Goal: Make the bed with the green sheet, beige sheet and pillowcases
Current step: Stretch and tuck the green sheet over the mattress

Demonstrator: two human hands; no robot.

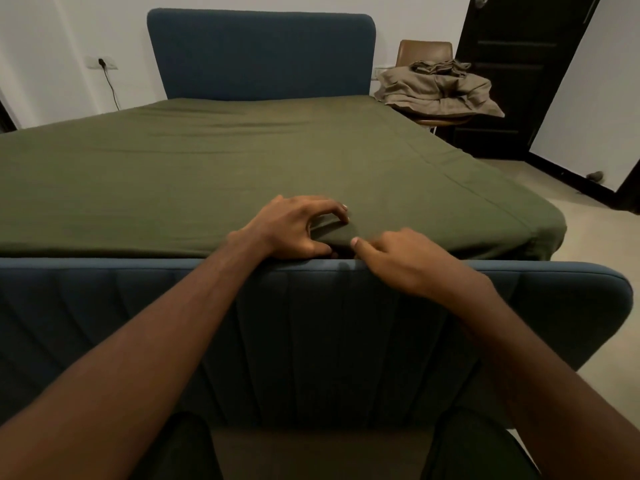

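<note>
The green sheet [242, 161] lies spread flat over the mattress of a blue upholstered bed [311, 327]. At the foot edge, my left hand [294, 230] pinches a raised fold of the green sheet between thumb and fingers. My right hand [398, 258] sits just right of that fold, fingers curled, thumb tip touching the fabric at the gap by the footboard. A beige sheet and pillowcases [440, 88] are heaped on a brown chair [424, 51] beside the headboard's right end. The sheet's right foot corner [543, 233] hangs loose and bunched.
The blue headboard [261, 53] stands against the white wall. A dark door [526, 71] is at the back right, with bare floor [595, 271] along the bed's right side. A wall socket with a cable [102, 64] is at the back left.
</note>
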